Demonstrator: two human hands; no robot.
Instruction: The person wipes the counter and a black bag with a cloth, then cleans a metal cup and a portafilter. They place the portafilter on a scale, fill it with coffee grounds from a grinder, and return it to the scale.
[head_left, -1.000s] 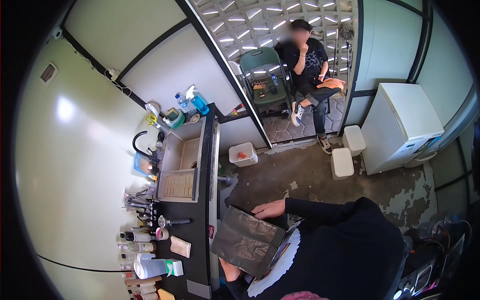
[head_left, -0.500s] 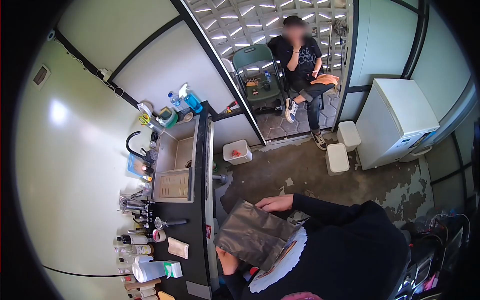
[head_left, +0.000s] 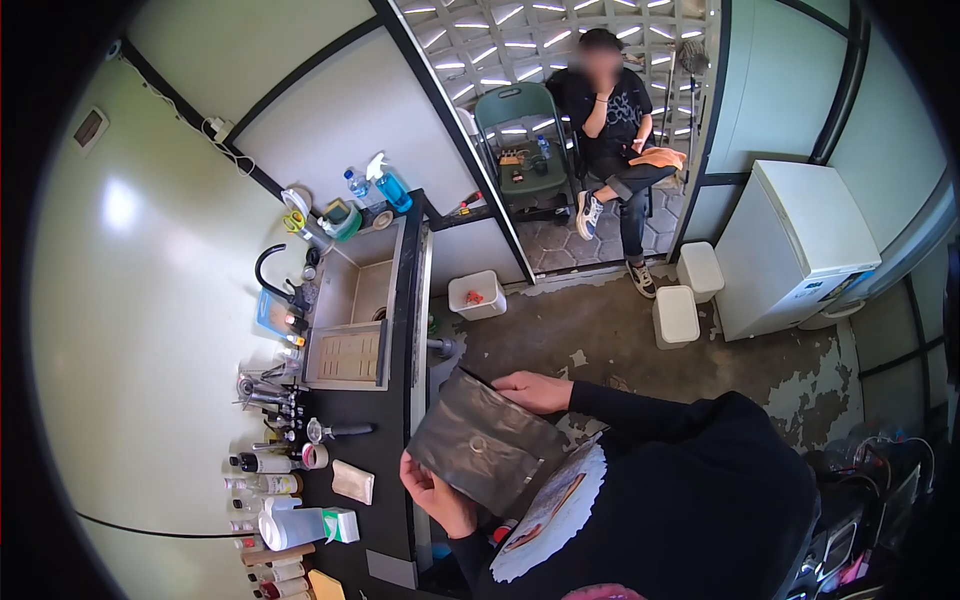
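From my feed, bag looks like smooth dark plastic film, creased, soft sheen. Surface matt black, smooth. Wall glossy, catching bright glare. I see spray bottle in clear plastic, chair in green plastic, bin in white plastic. Folded cloth soft, matt. Floor rough, coating flaked. Tap smooth black; material unclear to me.

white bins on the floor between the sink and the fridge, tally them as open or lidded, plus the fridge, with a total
open white bin: 1
lidded white bins: 2
white fridge: 1
total: 4
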